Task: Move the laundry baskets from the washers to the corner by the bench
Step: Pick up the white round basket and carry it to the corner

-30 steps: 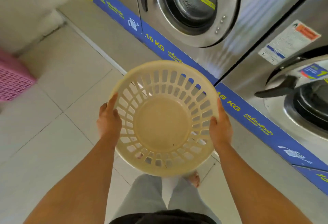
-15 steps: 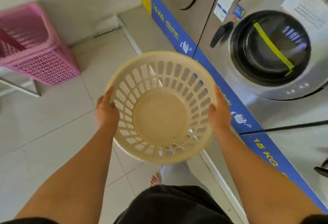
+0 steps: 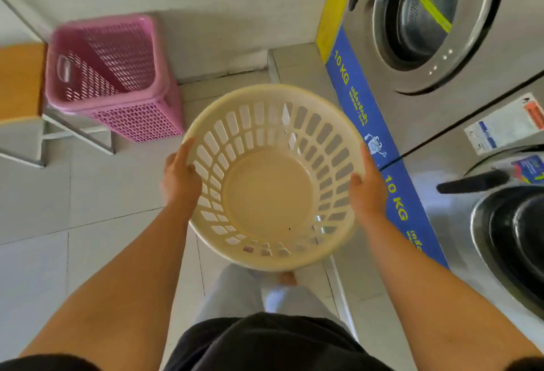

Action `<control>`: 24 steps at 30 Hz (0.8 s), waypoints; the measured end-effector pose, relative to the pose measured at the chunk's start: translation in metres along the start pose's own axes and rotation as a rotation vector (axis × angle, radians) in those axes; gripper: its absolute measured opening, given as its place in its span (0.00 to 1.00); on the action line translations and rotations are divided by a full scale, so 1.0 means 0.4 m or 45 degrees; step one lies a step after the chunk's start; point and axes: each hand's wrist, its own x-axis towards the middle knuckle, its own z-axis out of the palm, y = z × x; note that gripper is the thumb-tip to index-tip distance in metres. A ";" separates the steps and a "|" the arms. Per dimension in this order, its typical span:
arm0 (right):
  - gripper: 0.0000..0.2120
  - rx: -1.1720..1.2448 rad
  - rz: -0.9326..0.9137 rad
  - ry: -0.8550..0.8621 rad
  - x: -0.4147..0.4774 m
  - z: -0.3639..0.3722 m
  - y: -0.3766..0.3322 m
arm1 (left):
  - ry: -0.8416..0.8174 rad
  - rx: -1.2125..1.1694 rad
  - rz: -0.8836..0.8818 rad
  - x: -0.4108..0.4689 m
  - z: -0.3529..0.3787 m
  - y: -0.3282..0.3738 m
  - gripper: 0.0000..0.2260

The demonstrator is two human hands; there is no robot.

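I hold a round cream laundry basket (image 3: 269, 194) in front of me at waist height, empty, its slotted wall facing up. My left hand (image 3: 179, 179) grips its left rim and my right hand (image 3: 366, 191) grips its right rim. A pink rectangular laundry basket (image 3: 114, 76) stands on the floor in the corner at the upper left, against the wall and right beside the wooden bench (image 3: 20, 82). Steel washers (image 3: 435, 26) line the right side.
The washers stand on a raised tiled step with a blue 10 KG strip (image 3: 362, 123). A second washer door with a black handle (image 3: 477, 183) juts out at the right. The bench's metal legs (image 3: 79, 132) reach onto the tiled floor. My legs and one foot show below the basket.
The view has swung left and forward along the washers. The pink basket and bench have come closer and toward the centre. Both hands keep the same grip on the cream basket.
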 end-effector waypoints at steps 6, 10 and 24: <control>0.32 -0.034 -0.012 -0.042 0.223 0.120 -0.198 | -0.028 -0.048 -0.080 0.299 -0.005 0.022 0.27; 0.31 -0.056 0.000 -0.012 0.347 0.198 -0.330 | -0.091 -0.019 -0.120 0.504 -0.026 0.047 0.28; 0.32 -0.094 0.060 -0.094 0.820 0.434 -0.580 | -0.177 0.032 -0.311 1.015 0.063 0.163 0.34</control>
